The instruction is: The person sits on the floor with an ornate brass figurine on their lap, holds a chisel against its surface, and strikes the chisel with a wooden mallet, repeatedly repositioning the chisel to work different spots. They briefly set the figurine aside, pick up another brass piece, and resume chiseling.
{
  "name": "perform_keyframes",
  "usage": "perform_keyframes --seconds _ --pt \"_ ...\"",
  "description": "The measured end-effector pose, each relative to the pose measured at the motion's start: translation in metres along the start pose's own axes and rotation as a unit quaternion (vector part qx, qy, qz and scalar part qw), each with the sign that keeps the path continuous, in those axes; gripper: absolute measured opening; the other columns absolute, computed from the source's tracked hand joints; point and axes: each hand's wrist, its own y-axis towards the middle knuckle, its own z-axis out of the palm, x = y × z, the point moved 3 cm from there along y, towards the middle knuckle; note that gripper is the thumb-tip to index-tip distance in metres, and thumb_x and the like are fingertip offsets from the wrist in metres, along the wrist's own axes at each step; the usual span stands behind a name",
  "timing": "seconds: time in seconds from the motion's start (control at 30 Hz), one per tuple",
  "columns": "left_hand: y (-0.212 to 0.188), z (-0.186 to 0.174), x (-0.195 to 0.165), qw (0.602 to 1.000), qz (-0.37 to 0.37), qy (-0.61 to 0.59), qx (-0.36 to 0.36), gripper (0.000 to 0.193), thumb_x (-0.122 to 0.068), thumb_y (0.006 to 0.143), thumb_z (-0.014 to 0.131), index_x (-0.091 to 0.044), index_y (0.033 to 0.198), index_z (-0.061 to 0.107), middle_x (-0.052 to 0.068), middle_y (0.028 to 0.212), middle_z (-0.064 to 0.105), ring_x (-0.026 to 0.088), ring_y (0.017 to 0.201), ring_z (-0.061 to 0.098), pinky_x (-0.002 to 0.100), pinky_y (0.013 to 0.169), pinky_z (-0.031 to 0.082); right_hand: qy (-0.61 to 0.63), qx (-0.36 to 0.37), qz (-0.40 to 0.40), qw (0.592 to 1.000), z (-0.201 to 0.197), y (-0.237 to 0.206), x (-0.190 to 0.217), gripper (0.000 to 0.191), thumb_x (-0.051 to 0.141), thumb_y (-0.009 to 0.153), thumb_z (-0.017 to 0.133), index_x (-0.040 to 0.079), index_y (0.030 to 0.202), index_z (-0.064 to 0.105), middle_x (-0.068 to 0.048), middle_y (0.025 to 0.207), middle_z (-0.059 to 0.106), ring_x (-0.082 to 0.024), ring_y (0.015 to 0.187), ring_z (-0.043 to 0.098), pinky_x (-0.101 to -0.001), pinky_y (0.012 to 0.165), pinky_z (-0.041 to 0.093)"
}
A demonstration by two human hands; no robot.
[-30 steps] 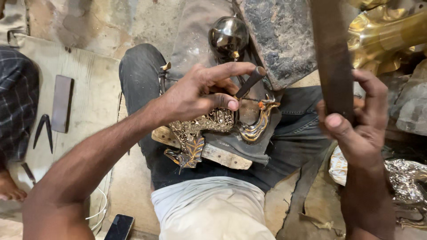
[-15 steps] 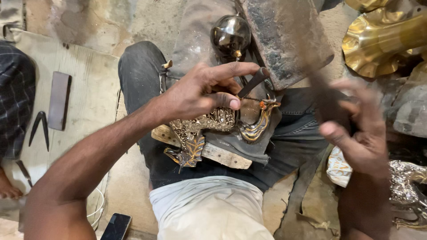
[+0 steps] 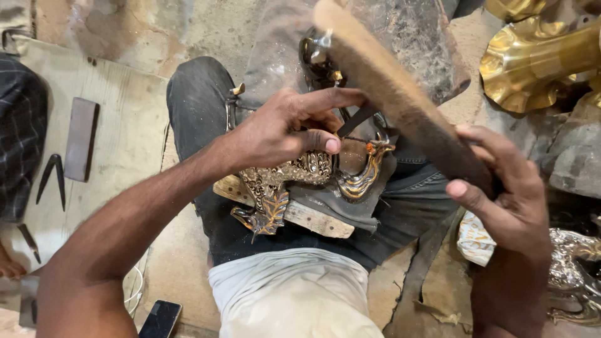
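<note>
head view: only camera, looking down at your lap.
left hand [image 3: 282, 134]: you're pressing the ornate brass piece [image 3: 294, 178] down on your thigh, fingers curled, grip clamped on a thin dark tool [image 3: 358, 119] whose tip is sitting on the work.
right hand [image 3: 501, 194]: you're holding the long flat wooden bat [image 3: 400, 103] raised and slanted above the tool, grip closed around its lower end.
work: brass piece is resting on a dark pad [image 3: 350, 203] over a wooden block [image 3: 313, 219], on your lap.
step: looks like you're chasing detail, mid-swing.
next: judging by the setup, the strike needs to land square on the tool head; keep the tip from skidding.
nearby: brass vessel [image 3: 538, 56] at upper right, phone [image 3: 159, 318] on the floor.
</note>
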Motion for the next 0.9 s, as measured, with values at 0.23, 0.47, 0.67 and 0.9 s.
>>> perform_keyframes --seconds 0.23,0.47,0.67,0.9 --pt "-0.002 0.001 0.007 1.000 -0.003 -0.009 -0.003 0.067 -0.025 0.095 0.077 -0.015 0.155 0.048 0.004 0.098 0.081 0.013 0.091 0.077 0.035 0.084 0.063 0.137 -0.079 0.029 0.987 -0.005 -0.008 -0.018 0.057 0.017 0.094 0.078 0.011 0.145 0.052 -0.007 0.089 0.071 -0.007 0.069 0.063 -0.0171 0.060 0.050" --pt "-0.003 0.002 0.009 0.999 0.043 0.005 -0.019 0.066 -0.029 0.097 0.077 -0.016 0.155 0.047 0.008 0.117 0.077 0.017 0.103 0.078 0.037 0.094 0.065 0.216 -0.136 0.009 0.967 0.005 -0.006 -0.017 0.063 0.026 0.094 0.077 0.012 0.147 0.044 -0.003 0.085 0.067 -0.007 0.059 0.056 -0.0175 0.052 0.044" --pt "-0.002 0.001 0.010 1.000 -0.023 0.003 -0.006 0.068 -0.026 0.092 0.077 -0.019 0.154 0.050 0.004 0.096 0.081 0.015 0.091 0.079 0.036 0.086 0.065 0.117 -0.100 0.009 0.988 -0.008 -0.007 -0.022 0.062 0.022 0.096 0.077 0.006 0.149 0.049 -0.006 0.090 0.067 -0.012 0.062 0.056 -0.0193 0.057 0.043" --pt "0.001 0.001 0.005 1.000 0.014 0.018 -0.014 0.065 -0.023 0.095 0.077 -0.016 0.154 0.050 0.005 0.096 0.081 0.014 0.088 0.078 0.035 0.083 0.065 0.247 -0.151 0.033 0.957 -0.009 -0.001 -0.011 0.069 0.030 0.092 0.078 0.015 0.146 0.037 -0.005 0.087 0.067 -0.007 0.062 0.060 -0.0183 0.055 0.047"
